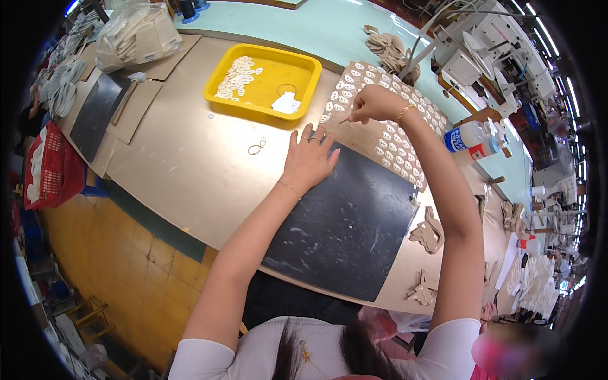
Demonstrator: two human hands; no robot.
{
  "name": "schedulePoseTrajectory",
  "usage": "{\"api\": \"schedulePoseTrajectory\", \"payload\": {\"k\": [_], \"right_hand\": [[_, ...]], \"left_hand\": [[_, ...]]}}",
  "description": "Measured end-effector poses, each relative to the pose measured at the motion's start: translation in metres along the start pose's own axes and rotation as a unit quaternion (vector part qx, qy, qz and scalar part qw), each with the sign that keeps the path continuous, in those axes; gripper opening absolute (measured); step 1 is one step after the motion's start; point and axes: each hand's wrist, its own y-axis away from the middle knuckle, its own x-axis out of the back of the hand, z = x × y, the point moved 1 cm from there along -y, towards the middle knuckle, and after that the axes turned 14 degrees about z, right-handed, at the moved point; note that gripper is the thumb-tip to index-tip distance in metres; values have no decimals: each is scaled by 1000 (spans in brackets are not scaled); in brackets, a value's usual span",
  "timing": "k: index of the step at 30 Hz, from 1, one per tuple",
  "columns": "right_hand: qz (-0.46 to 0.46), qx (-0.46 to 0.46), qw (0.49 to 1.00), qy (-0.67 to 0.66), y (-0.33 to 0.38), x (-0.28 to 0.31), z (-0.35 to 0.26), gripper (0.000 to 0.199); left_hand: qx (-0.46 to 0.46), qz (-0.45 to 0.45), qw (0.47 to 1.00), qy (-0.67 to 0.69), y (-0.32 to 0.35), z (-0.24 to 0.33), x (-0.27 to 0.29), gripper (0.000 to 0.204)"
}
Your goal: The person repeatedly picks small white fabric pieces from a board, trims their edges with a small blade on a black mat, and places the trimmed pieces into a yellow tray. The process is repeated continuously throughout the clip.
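My right hand (378, 104) is closed around a thin, short tool whose narrow tip (343, 121) points left, just above a brown sheet (356, 134). I cannot make out what kind of tool it is. Rows of small white oval pieces (391, 152) with dark marks cover much of this sheet; a patch near the tool is bare brown. My left hand (309, 158) lies flat with fingers apart, at the top edge of a black scuffed mat (345, 218), fingertips near the sheet's lower left corner. Nothing shows in it.
Beyond my left hand stands a yellow tray (218, 101) holding loose white ovals (239, 77) and a white tag (286, 102). Rubber bands (256, 148) lie on the table. Bottles (468, 136) stand right of the sheet, brown cut pieces (429, 233) nearer. A red basket (54, 168) is far left.
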Motion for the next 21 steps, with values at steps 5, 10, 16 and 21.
{"api": "schedulePoseTrajectory", "payload": {"k": [5,10,16,21], "right_hand": [[158,21,982,102,43,-9,-8,26],[203,1,972,122,23,-44,-27,24],[193,8,970,148,3,-54,-36,19],[185,18,965,185,-8,-65,-33,18]], "left_hand": [[3,5,1000,-3,0,4,-1,42],[5,8,1000,5,-2,3,0,42],[13,13,1000,20,-1,2,-1,44],[13,19,999,28,-2,5,-1,44]]}}
